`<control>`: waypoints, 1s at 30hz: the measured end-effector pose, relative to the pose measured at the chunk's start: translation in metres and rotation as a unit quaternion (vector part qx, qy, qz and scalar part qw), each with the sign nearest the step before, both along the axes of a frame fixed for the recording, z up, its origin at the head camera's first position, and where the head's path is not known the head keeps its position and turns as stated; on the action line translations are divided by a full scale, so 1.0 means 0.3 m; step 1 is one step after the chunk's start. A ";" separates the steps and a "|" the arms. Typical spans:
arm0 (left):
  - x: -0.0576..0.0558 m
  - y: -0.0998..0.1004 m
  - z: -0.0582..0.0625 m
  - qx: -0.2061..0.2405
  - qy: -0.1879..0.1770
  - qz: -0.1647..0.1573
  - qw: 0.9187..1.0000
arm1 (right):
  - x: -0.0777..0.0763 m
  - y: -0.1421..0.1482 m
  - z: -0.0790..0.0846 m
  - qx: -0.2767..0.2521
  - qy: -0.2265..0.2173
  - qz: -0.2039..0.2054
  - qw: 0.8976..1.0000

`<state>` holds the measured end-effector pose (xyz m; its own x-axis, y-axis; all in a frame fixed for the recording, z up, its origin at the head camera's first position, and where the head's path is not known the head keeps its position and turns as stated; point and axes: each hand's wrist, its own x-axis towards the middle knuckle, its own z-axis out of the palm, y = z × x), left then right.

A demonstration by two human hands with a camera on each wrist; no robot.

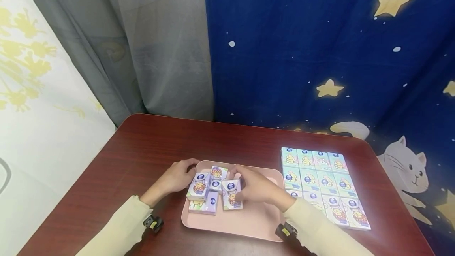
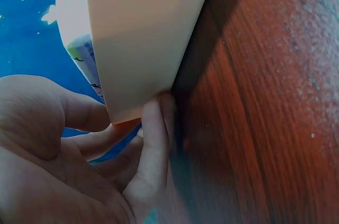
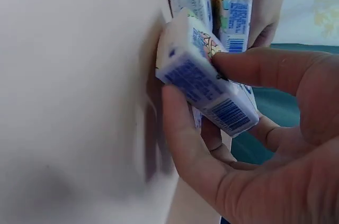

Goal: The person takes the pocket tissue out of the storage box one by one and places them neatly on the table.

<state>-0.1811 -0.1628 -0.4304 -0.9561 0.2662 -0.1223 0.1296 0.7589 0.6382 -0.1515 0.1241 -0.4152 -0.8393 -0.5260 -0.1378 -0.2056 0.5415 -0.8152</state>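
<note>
A pink tray (image 1: 241, 224) lies on the table with several small tissue packs on its left part. My right hand (image 1: 257, 187) grips one tissue pack (image 1: 230, 198) between thumb and fingers; the right wrist view shows this pack tilted, its barcode side facing the camera. Left of it, one tissue pack (image 1: 199, 187) overlaps a purple pack (image 1: 212, 204), and another pack (image 1: 217, 172) lies behind. My left hand (image 1: 177, 175) holds the tray's far left corner, thumb at the rim and fingers round the outer side, as the left wrist view shows.
To the right of the tray, several rows of tissue packs (image 1: 327, 183) lie side by side on the dark red wooden table (image 1: 142, 145); my right forearm covers part of them. A blue star-patterned curtain (image 1: 270, 70) and a grey curtain (image 1: 167, 50) hang behind the table.
</note>
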 end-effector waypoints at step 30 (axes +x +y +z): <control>-0.001 -0.002 -0.008 -0.001 -0.006 0.005 1.000 | 0.127 0.253 0.073 -0.081 -0.086 -0.077 0.990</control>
<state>-0.1815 -0.1633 -0.4327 -0.9569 0.2574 -0.1345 0.1149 0.7610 0.6385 -0.1135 0.2001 -0.3935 -0.8831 -0.4197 -0.2095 0.0183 0.4155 -0.9094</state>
